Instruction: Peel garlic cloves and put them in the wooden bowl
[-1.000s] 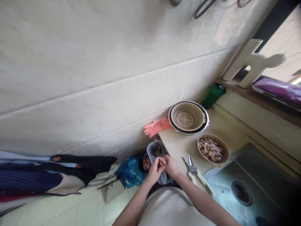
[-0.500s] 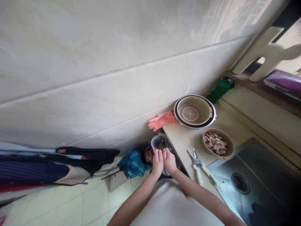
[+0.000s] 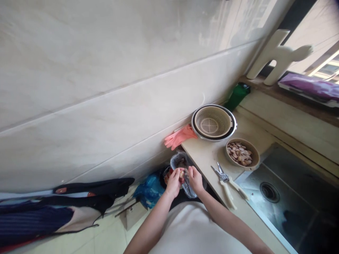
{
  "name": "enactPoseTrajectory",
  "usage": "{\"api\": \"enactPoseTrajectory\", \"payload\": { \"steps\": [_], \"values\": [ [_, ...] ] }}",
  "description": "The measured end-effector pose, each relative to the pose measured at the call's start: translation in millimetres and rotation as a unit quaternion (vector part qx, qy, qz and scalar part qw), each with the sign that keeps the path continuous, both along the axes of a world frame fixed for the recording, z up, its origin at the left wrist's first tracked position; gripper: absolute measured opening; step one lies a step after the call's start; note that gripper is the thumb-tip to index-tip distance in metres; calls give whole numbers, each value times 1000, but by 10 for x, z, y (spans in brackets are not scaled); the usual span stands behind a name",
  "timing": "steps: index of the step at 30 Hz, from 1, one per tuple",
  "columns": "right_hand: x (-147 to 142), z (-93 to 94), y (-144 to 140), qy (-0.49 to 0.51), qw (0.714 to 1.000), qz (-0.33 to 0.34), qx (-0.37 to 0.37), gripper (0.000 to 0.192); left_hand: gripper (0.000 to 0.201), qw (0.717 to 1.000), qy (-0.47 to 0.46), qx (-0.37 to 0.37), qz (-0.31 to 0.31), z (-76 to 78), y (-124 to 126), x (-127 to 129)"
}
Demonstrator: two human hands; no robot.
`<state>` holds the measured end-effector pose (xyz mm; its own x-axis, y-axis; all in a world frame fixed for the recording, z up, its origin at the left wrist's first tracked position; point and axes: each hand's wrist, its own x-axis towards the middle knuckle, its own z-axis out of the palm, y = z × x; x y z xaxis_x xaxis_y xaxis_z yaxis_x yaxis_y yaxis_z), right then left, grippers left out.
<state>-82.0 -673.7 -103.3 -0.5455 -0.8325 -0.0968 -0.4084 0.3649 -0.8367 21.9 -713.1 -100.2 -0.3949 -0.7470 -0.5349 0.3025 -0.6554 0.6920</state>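
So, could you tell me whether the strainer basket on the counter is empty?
Empty: the strainer basket shows only its bare slotted bottom.

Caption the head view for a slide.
Both hands, left hand and right hand, pinch a small food piece over a plastic container.

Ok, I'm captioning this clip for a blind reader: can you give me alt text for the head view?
Two bare hands, left hand and right hand, meet on a small piece of food over a clear plastic bag at the counter's edge. On the counter lie scissors, a bowl of pale pieces, a strainer basket and a pink glove, beside a steel sink.
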Motion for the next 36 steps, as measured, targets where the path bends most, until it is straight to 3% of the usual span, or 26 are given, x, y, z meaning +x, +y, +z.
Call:
{"api": "enactPoseTrajectory", "payload": {
  "steps": [4,7,12,15,17,19,22,25,31,36],
  "values": [
    [-82,-269,39,42,995,27,92,32,54,998,44,46,-3,-61,-92,143],
    [-99,-322,27,37,994,40,95,20,43,998,26,50,-13,-100,-142,198],
    [-36,-74,-11,-23,996,74,34,29,40,996,-51,0,-74,-105,-170,149],
    [-69,97,-22,-124,990,61,12,31,40,993,-38,-31,-112,13,-199,0],
    [-184,206,0,-143,990,13,-13,31,39,989,-15,-44,-143,152,-232,-179],
    [-377,331,59,-88,995,-30,-36,30,38,982,1,-56,-181,311,-258,-430],
    [-764,536,198,-7,996,-64,-58,29,37,971,7,-87,-224,518,-247,-920],
    [-1191,707,340,23,990,-119,-74,30,36,968,5,-111,-225,639,-150,-1478],
    [-1833,794,505,64,969,-216,-102,26,28,978,41,-88,-182,683,126,-2403],
    [-2117,715,542,53,960,-241,-132,25,25,984,46,-61,-158,664,147,-2745]
  ]
}}
